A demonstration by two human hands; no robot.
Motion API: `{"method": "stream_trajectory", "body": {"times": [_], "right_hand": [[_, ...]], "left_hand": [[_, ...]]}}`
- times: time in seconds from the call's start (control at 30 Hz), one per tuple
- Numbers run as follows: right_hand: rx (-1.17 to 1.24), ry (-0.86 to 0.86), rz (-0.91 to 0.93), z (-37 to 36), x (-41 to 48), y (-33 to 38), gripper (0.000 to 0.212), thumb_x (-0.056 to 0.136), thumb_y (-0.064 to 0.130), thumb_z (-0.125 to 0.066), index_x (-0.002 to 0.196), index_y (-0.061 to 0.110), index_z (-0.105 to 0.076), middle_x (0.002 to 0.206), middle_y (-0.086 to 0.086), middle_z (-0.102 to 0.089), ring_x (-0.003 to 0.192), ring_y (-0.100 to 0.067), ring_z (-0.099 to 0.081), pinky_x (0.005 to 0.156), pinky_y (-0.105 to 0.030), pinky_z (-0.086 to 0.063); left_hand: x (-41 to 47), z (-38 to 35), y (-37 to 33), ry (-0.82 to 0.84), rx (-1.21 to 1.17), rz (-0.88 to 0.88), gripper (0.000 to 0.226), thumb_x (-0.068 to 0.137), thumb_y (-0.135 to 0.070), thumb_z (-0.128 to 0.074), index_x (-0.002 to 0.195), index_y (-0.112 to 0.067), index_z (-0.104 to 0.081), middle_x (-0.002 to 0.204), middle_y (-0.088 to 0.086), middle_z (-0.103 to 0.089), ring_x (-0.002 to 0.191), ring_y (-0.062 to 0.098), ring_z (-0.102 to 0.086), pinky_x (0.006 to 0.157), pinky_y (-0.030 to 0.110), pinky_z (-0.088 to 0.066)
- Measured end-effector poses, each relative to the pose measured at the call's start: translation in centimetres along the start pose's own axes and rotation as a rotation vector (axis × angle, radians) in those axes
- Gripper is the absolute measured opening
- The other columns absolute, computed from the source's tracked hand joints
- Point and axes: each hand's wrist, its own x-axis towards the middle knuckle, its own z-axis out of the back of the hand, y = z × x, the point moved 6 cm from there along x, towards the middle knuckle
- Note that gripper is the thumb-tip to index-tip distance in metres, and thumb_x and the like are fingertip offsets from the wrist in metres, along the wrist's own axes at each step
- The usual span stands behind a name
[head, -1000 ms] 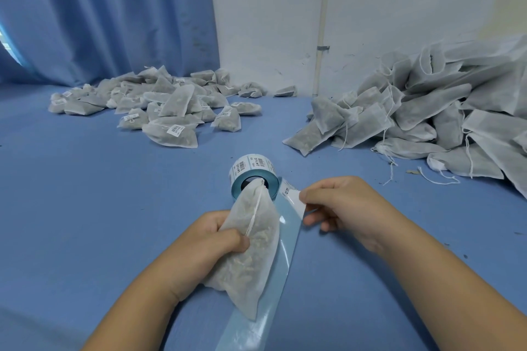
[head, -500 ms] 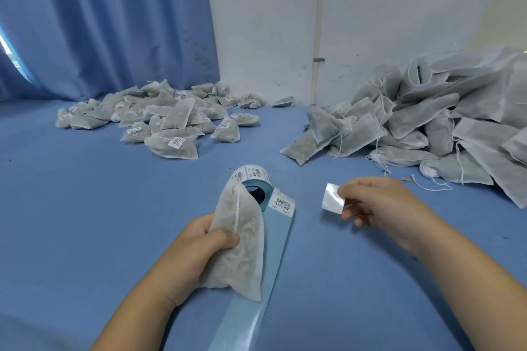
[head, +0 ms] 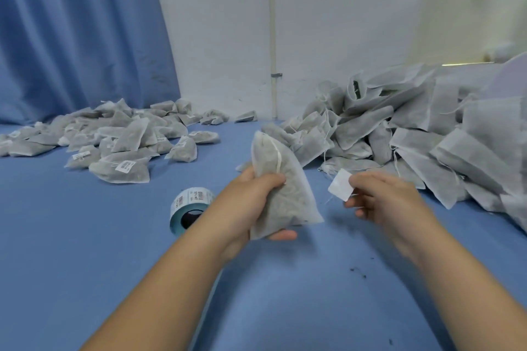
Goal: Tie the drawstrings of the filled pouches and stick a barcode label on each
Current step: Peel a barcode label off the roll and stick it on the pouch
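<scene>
We have the filled pouch (head: 285, 188) up off the blue table (head: 85, 251), gathered neck pointing up and away, its drawstring (head: 277, 157) trailing down the front. The left hand (head: 251, 202) grips it around the middle: thumb curled across the front, and one fingertip peeks out under the lower edge. Just right of the pouch, apart from it, there's a single label (head: 340, 188), plain white side toward us, pinched at its edge by the right hand (head: 382, 199), the other fingers loosely curled below it.

Moving outward, down and left of the pouch we spot the label roll (head: 189, 206) lying on the table, barcodes showing on its outer wrap, partly hidden by the left forearm. Farther left of the pouch sits a spread of labelled pouches (head: 122, 137). Behind and right of the pouch, a big heap of pouches (head: 413, 128) rises against the white wall (head: 328, 23). Below and right of the pouch, dark crumbs (head: 358, 271) dot the table. Far left behind it all, a blue curtain (head: 71, 37) hangs.
</scene>
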Motion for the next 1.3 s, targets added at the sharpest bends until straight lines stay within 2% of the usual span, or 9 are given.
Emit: {"method": "stream_trajectory", "body": {"times": [0.13, 0.23, 0.4, 0.53, 0.73, 1.0, 1.17, 1.23, 1.3], "right_hand": [[0.091, -0.203, 0.084, 2.7, 0.1, 1.1, 0.013, 0.085, 0.012, -0.064, 0.075, 0.017, -0.071, 0.072, -0.002, -0.070, 0.060, -0.013, -0.066, 0.050, -0.022, -0.045], [-0.002, -0.259, 0.158, 3.2, -0.1, 1.7, 0.013, 0.084, 0.011, -0.062, 0.077, 0.017, -0.072, 0.077, -0.002, -0.073, 0.063, -0.011, -0.067, 0.052, -0.021, -0.047], [-0.205, -0.220, 0.335, 1.8, -0.7, 2.6, 0.012, 0.081, 0.012, -0.064, 0.074, 0.019, -0.071, 0.069, 0.004, -0.068, 0.062, -0.005, -0.061, 0.056, -0.018, -0.049], [-0.410, -0.245, 0.490, 0.5, -1.4, 3.0, 0.013, 0.080, 0.013, -0.066, 0.071, 0.023, -0.068, 0.070, 0.014, -0.067, 0.064, -0.001, -0.059, 0.061, -0.015, -0.046], [-0.764, -0.271, 0.791, -1.6, -3.1, 3.6, 0.007, 0.080, 0.013, -0.067, 0.074, 0.016, -0.065, 0.071, 0.009, -0.063, 0.069, -0.010, -0.057, 0.064, -0.030, -0.047], [-0.892, -0.177, 0.810, -2.4, -3.0, 2.9, 0.008, 0.082, 0.010, -0.070, 0.079, 0.017, -0.070, 0.076, 0.007, -0.066, 0.074, -0.015, -0.060, 0.067, -0.036, -0.050], [-0.922, -0.040, 0.715, -2.4, -2.4, 2.3, 0.008, 0.084, 0.017, -0.068, 0.083, 0.024, -0.073, 0.081, 0.010, -0.066, 0.081, -0.012, -0.059, 0.071, -0.036, -0.050], [-0.946, 0.008, 0.698, -2.5, -2.3, 2.1, 0.008, 0.084, 0.020, -0.068, 0.088, 0.025, -0.073, 0.084, 0.012, -0.064, 0.085, -0.011, -0.058, 0.074, -0.034, -0.049], [-0.960, 0.074, 0.666, -2.7, -2.3, 1.9, 0.012, 0.085, 0.027, -0.065, 0.095, 0.029, -0.072, 0.088, 0.014, -0.062, 0.091, -0.009, -0.056, 0.080, -0.031, -0.047]], "left_hand": [[3.3, -4.3, 1.9, -0.002, -0.011, 0.014, 0.016, 0.095, -0.015, -0.053, 0.104, -0.027, -0.060, 0.088, 0.002, -0.069, 0.060, 0.014, -0.071, 0.047, 0.029, -0.053], [4.5, -5.9, 4.2, -0.027, -0.029, 0.025, 0.014, 0.092, -0.011, -0.053, 0.100, -0.021, -0.060, 0.076, 0.000, -0.067, 0.053, 0.012, -0.067, 0.047, 0.028, -0.052], [5.0, -6.4, 6.2, -0.006, -0.049, 0.024, 0.018, 0.087, -0.009, -0.055, 0.101, -0.018, -0.063, 0.090, 0.010, -0.071, 0.065, 0.017, -0.073, 0.054, 0.033, -0.057], [4.7, -6.4, 6.1, 0.046, -0.120, 0.006, 0.021, 0.089, -0.006, -0.055, 0.107, -0.014, -0.063, 0.084, 0.006, -0.076, 0.072, 0.021, -0.075, 0.056, 0.034, -0.058], [4.4, -7.5, 6.0, 0.205, -0.058, -0.052, 0.022, 0.083, -0.014, -0.059, 0.102, -0.017, -0.071, 0.092, 0.011, -0.075, 0.083, 0.022, -0.073, 0.069, 0.042, -0.060], [4.2, -7.8, 5.9, 0.260, -0.096, -0.064, 0.030, 0.079, -0.017, -0.061, 0.106, -0.009, -0.069, 0.100, 0.019, -0.073, 0.088, 0.029, -0.072, 0.072, 0.043, -0.059], [4.1, -7.8, 5.5, 0.308, -0.285, 0.006, 0.061, 0.068, -0.010, -0.047, 0.125, 0.011, -0.053, 0.108, 0.031, -0.065, 0.097, 0.034, -0.064, 0.083, 0.050, -0.056], [4.0, -8.0, 5.4, 0.316, -0.362, 0.044, 0.058, 0.075, -0.010, -0.046, 0.126, 0.017, -0.048, 0.115, 0.037, -0.059, 0.104, 0.036, -0.058, 0.086, 0.045, -0.054], [4.1, -8.0, 5.4, 0.304, -0.399, 0.059, 0.046, 0.088, -0.011, -0.041, 0.123, 0.016, -0.052, 0.110, 0.029, -0.055, 0.104, 0.034, -0.053, 0.082, 0.038, -0.053]]}}
